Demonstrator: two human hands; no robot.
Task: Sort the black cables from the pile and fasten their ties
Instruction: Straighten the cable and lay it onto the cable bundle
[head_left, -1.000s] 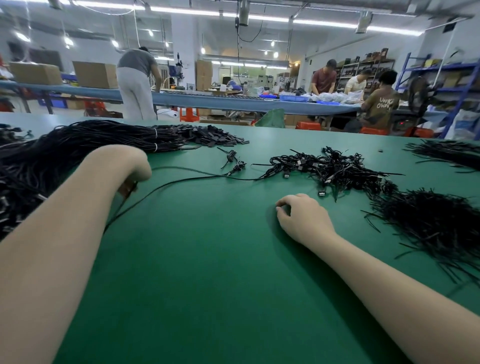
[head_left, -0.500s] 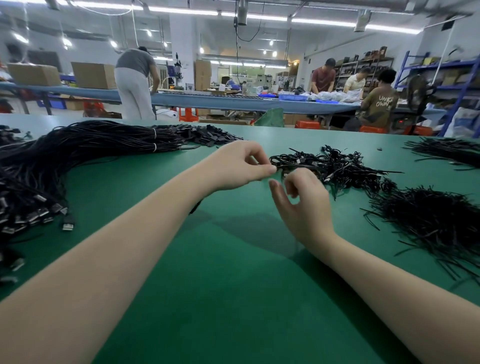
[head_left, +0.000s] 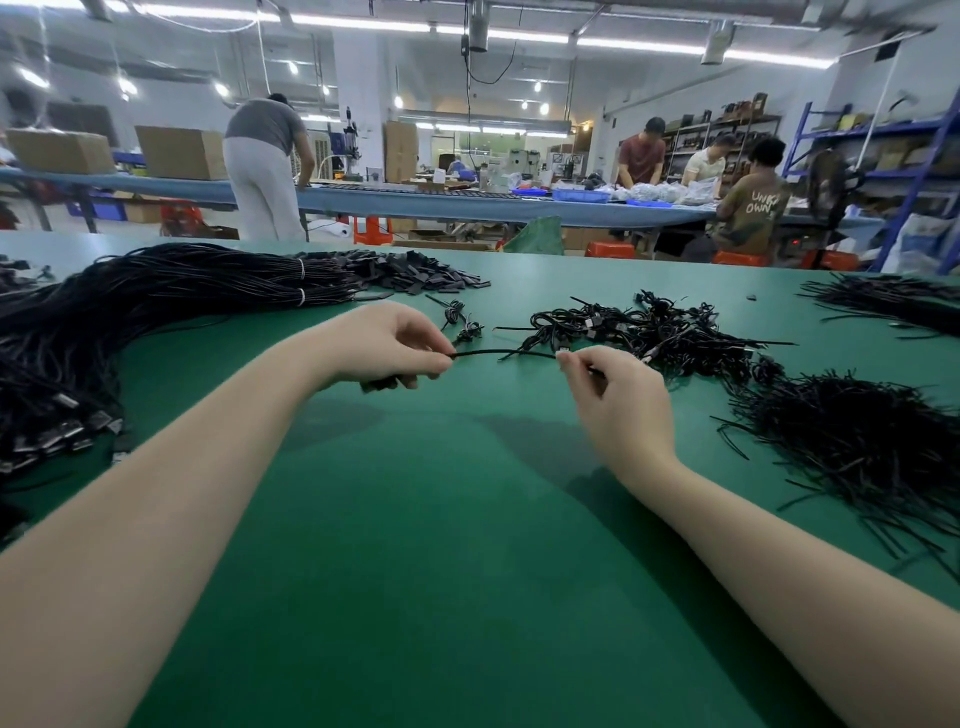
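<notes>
A thin black cable (head_left: 501, 354) stretches level between my two hands, just above the green table (head_left: 467, 545). My left hand (head_left: 387, 345) pinches its left part, with more black cable showing under the palm. My right hand (head_left: 615, 400) pinches the right end near a pale connector. A large bundle of long black cables (head_left: 156, 301), bound with white bands, lies at the left. A tangled heap of coiled, tied cables (head_left: 644, 327) sits beyond my right hand. A pile of loose black ties (head_left: 852, 441) lies at the right.
Two small tied cables (head_left: 460, 322) lie between the bundle and the heap. More black ties (head_left: 893, 301) lie at the far right. Several people work at a long blue bench (head_left: 467, 205) behind the table, with cardboard boxes and blue shelving.
My left hand left the big bundle and came to the middle with a cable. My right hand rose off the table to meet it. Now the hands have drawn apart, pulling the cable straight.
</notes>
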